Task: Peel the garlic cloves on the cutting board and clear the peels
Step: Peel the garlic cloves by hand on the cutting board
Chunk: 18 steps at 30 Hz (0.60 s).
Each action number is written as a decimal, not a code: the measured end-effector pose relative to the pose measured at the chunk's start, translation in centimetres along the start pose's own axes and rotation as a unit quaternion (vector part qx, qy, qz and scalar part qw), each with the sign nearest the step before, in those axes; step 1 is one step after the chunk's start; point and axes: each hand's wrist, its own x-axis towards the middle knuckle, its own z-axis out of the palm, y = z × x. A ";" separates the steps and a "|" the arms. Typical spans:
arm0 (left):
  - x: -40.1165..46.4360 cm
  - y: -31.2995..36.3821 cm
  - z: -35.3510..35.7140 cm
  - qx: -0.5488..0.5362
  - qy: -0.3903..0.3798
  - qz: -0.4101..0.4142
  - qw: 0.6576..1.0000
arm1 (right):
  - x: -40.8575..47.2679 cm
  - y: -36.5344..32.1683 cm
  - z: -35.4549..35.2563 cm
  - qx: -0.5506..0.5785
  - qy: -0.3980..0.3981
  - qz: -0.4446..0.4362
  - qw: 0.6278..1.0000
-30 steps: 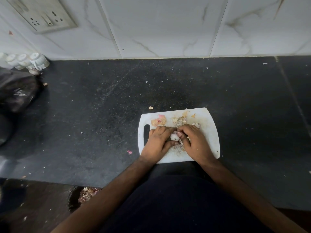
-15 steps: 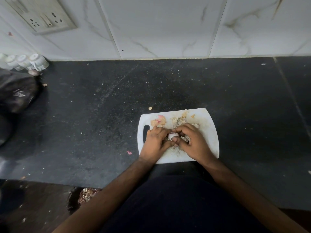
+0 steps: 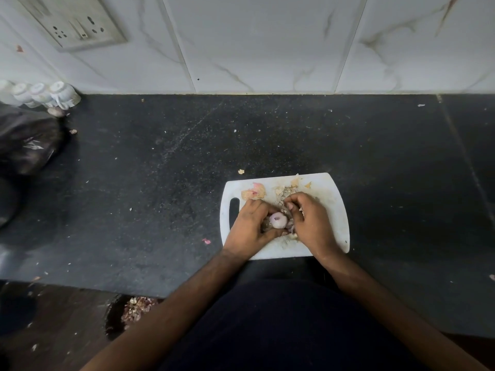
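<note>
A white cutting board lies on the black counter in front of me. Over its middle, my left hand pinches a pale pinkish garlic clove between thumb and fingers. My right hand sits just to the clove's right with its fingers curled; its fingertips seem to pinch a bit of peel, which I cannot make out clearly. Loose peels lie on the board's far side, and more scraps lie under and between my hands.
A black plastic bag sits at the counter's left. White cups stand against the tiled wall. A bin with peels shows below the counter's front edge. Stray peel bits dot the counter.
My right hand has drawn slightly away to the right, so the clove in my left hand is more exposed. The board and the peels on it stay put.
</note>
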 end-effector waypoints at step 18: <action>0.1 -0.1 0.2 0.005 0.028 -0.033 0.999 | -0.7 -0.6 0.4 -0.086 -0.023 -0.125 0.988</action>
